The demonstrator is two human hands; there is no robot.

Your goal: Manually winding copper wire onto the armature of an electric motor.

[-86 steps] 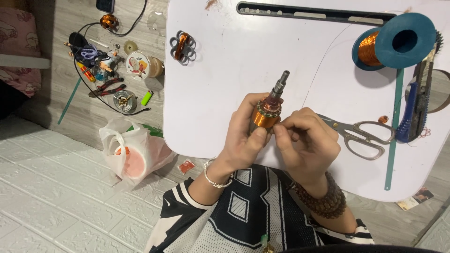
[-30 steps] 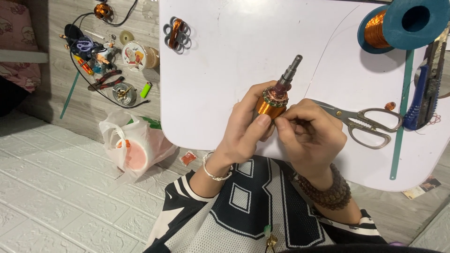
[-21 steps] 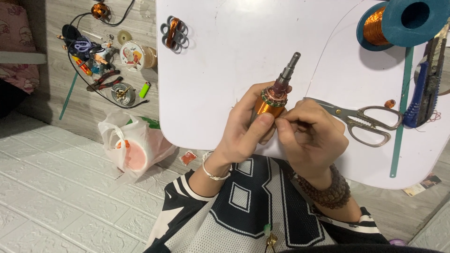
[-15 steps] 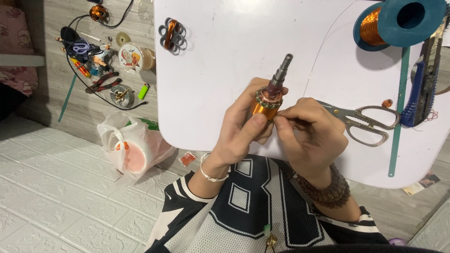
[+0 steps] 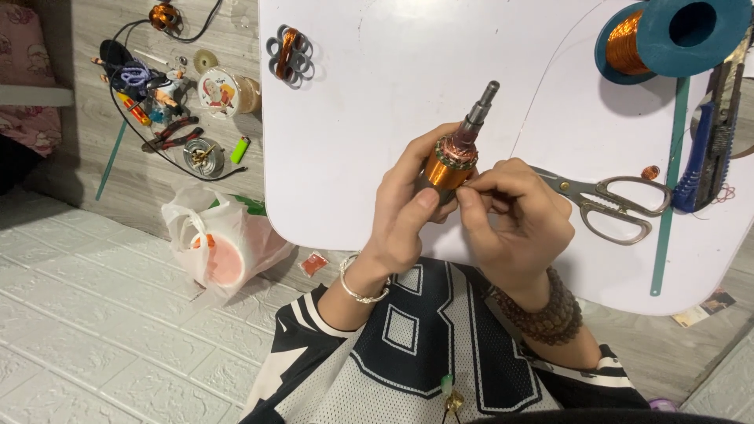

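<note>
While the motor rotor (image 5: 449, 166) is held tight in the left hand (image 5: 402, 212), thin copper wire is pinched by the right hand (image 5: 514, 224) above the bench (image 5: 369, 118); winding seems underway, so steady pulling is needed next.

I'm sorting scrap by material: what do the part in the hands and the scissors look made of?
The motor rotor, held by the left hand with the right hand at it: glossy orange windings, likely enamelled copper wire, on a dull grey shaft, probably steel. The scissors: silvery, all-metal look, handles included, probably steel.
</note>
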